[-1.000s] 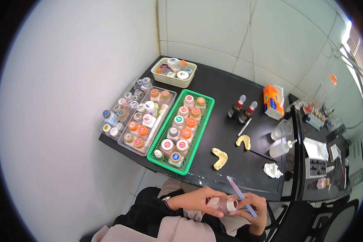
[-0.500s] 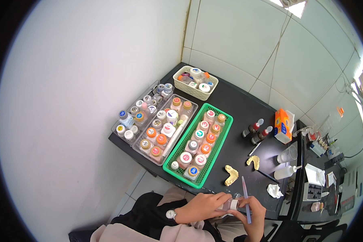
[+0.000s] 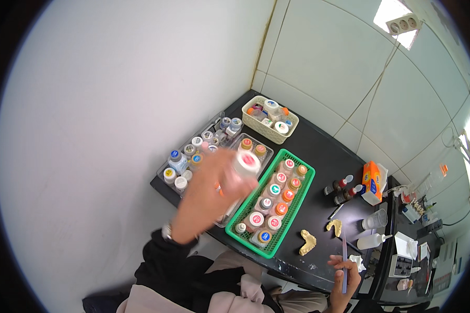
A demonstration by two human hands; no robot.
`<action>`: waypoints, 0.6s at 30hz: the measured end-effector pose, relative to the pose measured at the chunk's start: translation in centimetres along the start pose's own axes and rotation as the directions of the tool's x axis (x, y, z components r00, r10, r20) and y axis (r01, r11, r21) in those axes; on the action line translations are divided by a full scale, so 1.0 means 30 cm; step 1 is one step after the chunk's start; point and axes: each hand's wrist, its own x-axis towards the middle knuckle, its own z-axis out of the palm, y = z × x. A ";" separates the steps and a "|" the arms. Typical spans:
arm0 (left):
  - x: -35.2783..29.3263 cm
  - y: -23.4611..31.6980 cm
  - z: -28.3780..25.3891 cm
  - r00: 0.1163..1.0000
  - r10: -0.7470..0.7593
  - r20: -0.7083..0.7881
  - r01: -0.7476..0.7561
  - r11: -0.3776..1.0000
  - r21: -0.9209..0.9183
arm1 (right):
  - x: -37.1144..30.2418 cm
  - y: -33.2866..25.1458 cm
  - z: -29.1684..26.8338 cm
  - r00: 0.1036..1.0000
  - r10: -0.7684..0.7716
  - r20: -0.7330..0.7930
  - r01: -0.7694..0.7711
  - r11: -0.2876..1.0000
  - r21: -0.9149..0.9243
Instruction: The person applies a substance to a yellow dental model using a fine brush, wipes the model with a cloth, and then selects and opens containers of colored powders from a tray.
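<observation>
My left hand (image 3: pixel 203 195) is raised over the clear tray (image 3: pixel 268 158), wrapped round a small clear jar (image 3: pixel 246 164) with a white lid and a pink label. Motion blurs hand and jar, and they hide much of the tray's contents. At the desk's front edge on the right, my right hand (image 3: pixel 351 279) grips a slim lavender tapered tool (image 3: pixel 344 261), tip pointing up. Beside the tray lies a green basket (image 3: pixel 309 177) filled with several capped jars. Two cream horseshoe-shaped dental casts, one nearer (image 3: pixel 307 243) and one farther (image 3: pixel 335 227), rest right of the basket.
At the back stands a cream basket (image 3: pixel 263 132) of jars. Another clear tray of bottles (image 3: pixel 176 163) lines the left wall. Rightward are dark bottles (image 3: pixel 344 196), a tissue box (image 3: pixel 371 182), a clear cup (image 3: pixel 375 219), a white squeeze bottle (image 3: pixel 369 241) and crumpled tissue (image 3: pixel 356 262).
My left hand has lifted the jar up and leftward from the desk's front edge to above the clear tray. My right hand has come away from the jar, moving right with the lavender tool.
</observation>
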 end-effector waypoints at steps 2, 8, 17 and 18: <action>0.081 -0.077 -0.045 0.990 0.073 -0.120 -0.050 0.982 0.184 | -0.013 0.012 0.006 0.998 0.019 -0.054 -0.018 1.000 0.023; 0.292 -0.269 -0.020 0.995 -0.100 -0.028 0.103 0.980 0.170 | -0.043 0.040 -0.003 0.982 -0.033 -0.185 0.042 0.998 0.044; 0.306 -0.422 0.090 0.970 -0.215 0.115 0.122 0.836 0.534 | -0.112 0.103 -0.069 0.957 0.034 -0.287 -0.004 0.994 0.105; 0.307 -0.421 0.091 0.968 -0.224 0.115 0.128 0.830 0.544 | -0.112 0.104 -0.075 0.957 0.038 -0.289 -0.011 0.995 0.095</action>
